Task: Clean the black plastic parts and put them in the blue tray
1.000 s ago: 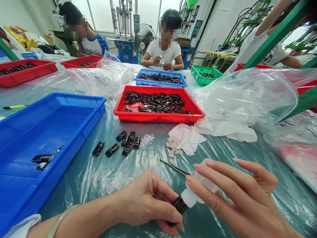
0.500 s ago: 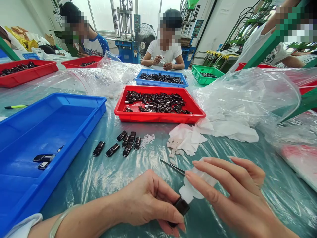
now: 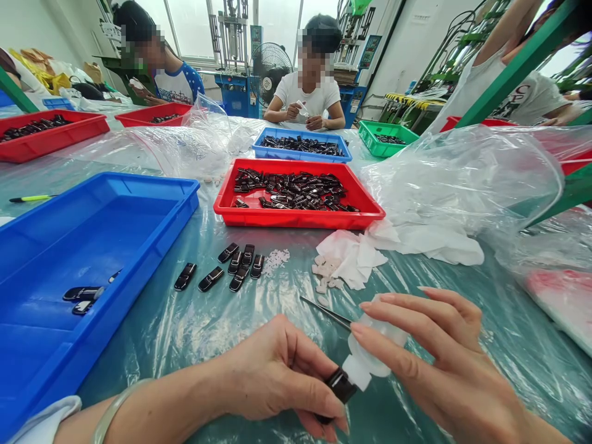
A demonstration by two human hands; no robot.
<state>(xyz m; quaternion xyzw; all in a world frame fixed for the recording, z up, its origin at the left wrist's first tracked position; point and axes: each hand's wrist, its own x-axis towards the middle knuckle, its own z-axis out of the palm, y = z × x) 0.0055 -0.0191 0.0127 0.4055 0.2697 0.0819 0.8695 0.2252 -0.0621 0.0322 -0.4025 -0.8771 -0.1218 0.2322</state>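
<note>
Above the surface (image 3: pixel 185 339), we find the left grip (image 3: pixel 272 376) clamped on a clip (image 3: pixel 341 386), the right grip (image 3: pixel 437 357) on a bottle (image 3: pixel 377 350); we advise keeping both steady.

- The scene is brightly lit; light is admitted through washed-out rear windows (image 3: pixel 278 21).
- Glare streaks are noted on the glossy counter (image 3: pixel 194 320).
- Frame edges are stretched by wide-angle distortion.

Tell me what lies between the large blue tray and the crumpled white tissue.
In the head view, left to right: black pieces, white flakes, beige bits by the tissue.
</note>
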